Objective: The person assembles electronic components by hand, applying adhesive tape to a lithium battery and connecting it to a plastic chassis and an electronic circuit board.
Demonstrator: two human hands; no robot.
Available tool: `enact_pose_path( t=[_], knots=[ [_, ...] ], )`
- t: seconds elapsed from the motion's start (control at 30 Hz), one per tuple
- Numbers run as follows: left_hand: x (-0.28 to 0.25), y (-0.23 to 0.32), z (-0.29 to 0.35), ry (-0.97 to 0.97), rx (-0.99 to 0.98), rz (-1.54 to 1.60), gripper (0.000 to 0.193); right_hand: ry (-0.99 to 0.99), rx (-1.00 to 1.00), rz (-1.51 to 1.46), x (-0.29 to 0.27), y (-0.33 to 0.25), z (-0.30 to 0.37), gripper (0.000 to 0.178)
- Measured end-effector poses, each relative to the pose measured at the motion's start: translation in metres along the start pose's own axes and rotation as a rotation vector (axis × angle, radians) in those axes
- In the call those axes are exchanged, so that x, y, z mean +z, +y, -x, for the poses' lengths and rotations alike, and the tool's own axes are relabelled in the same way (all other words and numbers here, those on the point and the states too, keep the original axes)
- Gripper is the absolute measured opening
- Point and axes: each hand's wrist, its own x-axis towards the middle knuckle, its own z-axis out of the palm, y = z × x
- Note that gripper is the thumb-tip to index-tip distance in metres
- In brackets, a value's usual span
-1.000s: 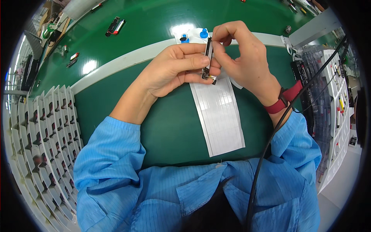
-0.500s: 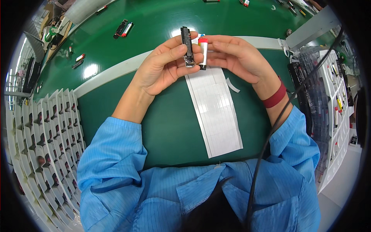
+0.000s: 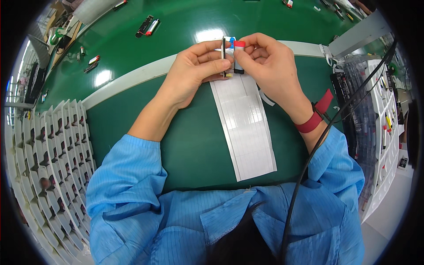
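Black narrow circuit-board strip (image 3: 224, 57): in L hand (image 3: 190, 73), edge-on to cam, above far end of white sheet; gold-coloured bits at lower end.
Red-topped, silver-and-dark battery-like block (image 3: 240, 44): in R hand (image 3: 271, 64), upright, just beside strip, narrow gap btwn; wire link, can't tell.
L fingers: pinched shut on strip, thumb vs. fingertips.
R fingers: closed on block near red end, thumb in front; far-side grip hidden.
Handling tips: judged step = managing both parts as a pair. Keep pinch light, hold strip by edges, move hands together so any lead isn't tugged; don't squeeze block; keep gold bits off skin.
White glossy paper sheet w/ ruled strips (image 3: 249, 132): flat on counter, below hands, slightly askew.
White curved paper sliver (image 3: 266, 99): R of sheet, nr its far end.
Dark green matte counter (image 3: 194, 145): under forearms; pale straight rail (image 3: 132, 79) along far edge.
Glossy green surface (image 3: 185, 24): beyond rail, w/ loose board-and-battery bits (image 3: 148, 26).
White plastic slotted rack (image 3: 55, 145): L side, dark bits in slots.
White plastic tray (image 3: 384, 119): R side, small coloured parts.
Black cable (image 3: 304, 170): crosses R forearm area, nr dark red wrist strap (image 3: 312, 122); mind snagging.
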Motion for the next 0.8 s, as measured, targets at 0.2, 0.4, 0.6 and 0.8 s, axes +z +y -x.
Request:
enact_pose_path(
  t=[0.2, 0.4, 0.6, 0.8],
  knots=[
    [0.003, -0.001, 0.001, -0.066, 0.003, 0.037, 0.041, -0.028, 0.089, -0.194, 0.001, 0.011, 0.002, 0.022],
    [-0.002, -0.001, 0.001, -0.051, 0.008, 0.019, 0.041, -0.239, 0.235, -0.497, -0.011, 0.004, -0.002, 0.023],
    [0.007, -0.005, 0.001, -0.089, -0.016, 0.108, 0.039, -0.291, 0.24, -0.522, -0.021, 0.004, -0.008, 0.026],
    [0.007, -0.006, 0.004, -0.017, 0.069, -0.013, 0.043, -0.245, 0.198, -0.421, -0.014, 0.002, -0.006, 0.029]
  ],
)
